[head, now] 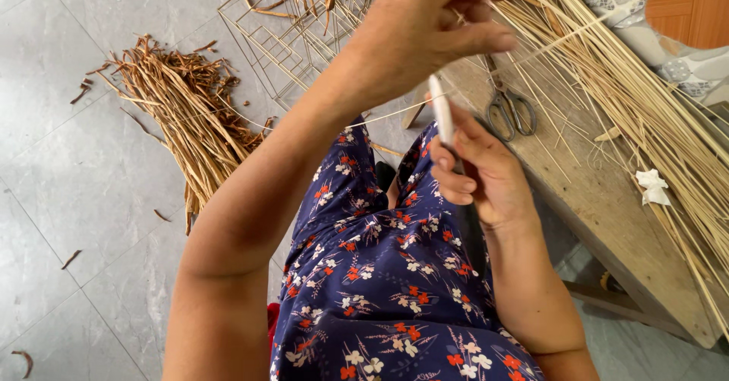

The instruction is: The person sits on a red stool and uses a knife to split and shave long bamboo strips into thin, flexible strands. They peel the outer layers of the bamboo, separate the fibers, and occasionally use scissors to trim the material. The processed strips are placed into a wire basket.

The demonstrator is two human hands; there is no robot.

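A thin pale straw strand, stretched taut above the lap, is pinched in the left hand at its upper end. A white-handled knife is gripped by the right hand, its blade against the strand. Scissors lie on the wooden bench further right.

One view only, from your head, aimed steeply down past your lap to the floor. Range: close; your hands fill the upper middle of the frame. Right side: the wooden surface. Left side: tiled floor. No second view shares the scene.
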